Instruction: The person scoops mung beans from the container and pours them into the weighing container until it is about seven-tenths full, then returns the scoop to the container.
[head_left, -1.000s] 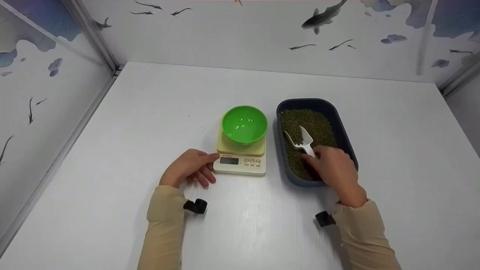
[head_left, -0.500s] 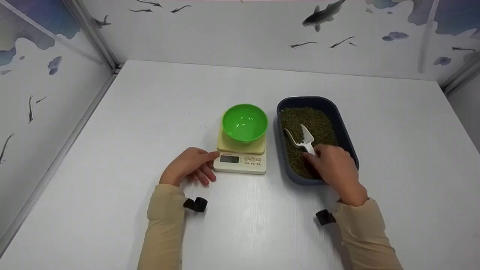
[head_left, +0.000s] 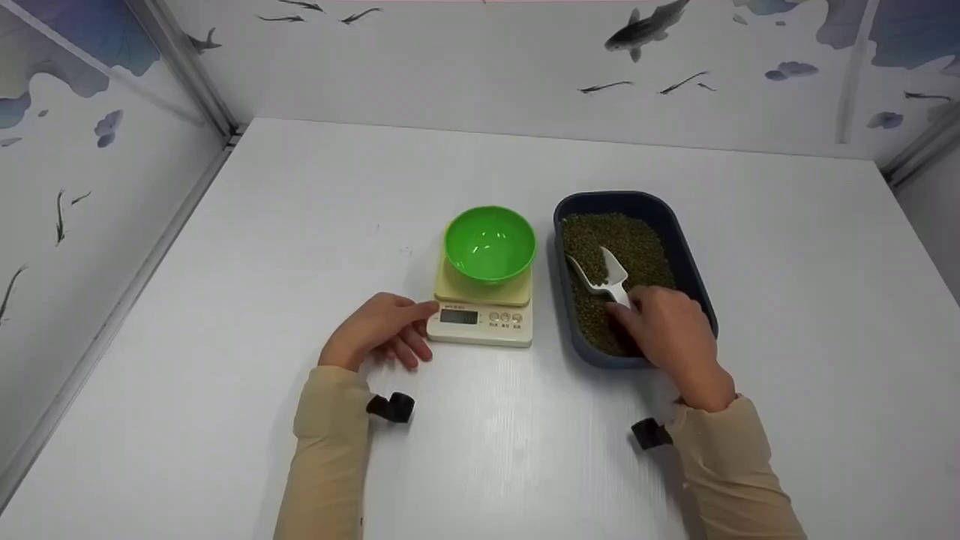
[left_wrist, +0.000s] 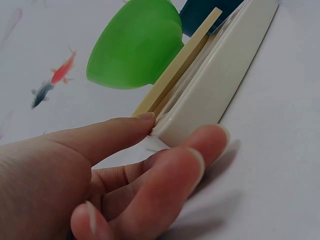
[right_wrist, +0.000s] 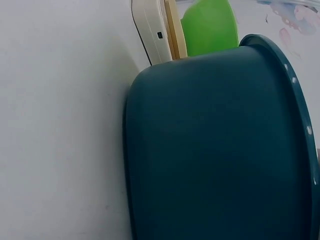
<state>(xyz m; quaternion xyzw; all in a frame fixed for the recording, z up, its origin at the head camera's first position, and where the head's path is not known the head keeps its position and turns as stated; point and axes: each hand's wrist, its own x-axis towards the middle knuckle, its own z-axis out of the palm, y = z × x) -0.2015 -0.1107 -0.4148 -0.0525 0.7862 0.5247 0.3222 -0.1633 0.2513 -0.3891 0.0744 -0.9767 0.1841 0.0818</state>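
In the head view, a green bowl [head_left: 490,244] sits on the cream platform of a white kitchen scale [head_left: 480,335] with a small display. My left hand [head_left: 381,328] lies at the scale's left front corner. Its thumb touches the edge, and the other fingers hang loosely beside the casing, closer up in the left wrist view. To the right, a dark blue tub [head_left: 694,277] holds small green mung beans [head_left: 637,244]. My right hand [head_left: 670,330] reaches over the tub's near end and grips the handle of a white scoop [head_left: 616,279], whose bowl is sunk among the beans. Its fingertips are hidden.
All of this stands on a white table [head_left: 300,210]. White panels printed with fish [head_left: 645,31] rise behind it and at the left. In the right wrist view, the outer wall of the tub [right_wrist: 215,145] fills most of the picture.
The scene shifts slightly upward in the head view. Both hands, the scoop, the bowl and the scale keep their places relative to one another.
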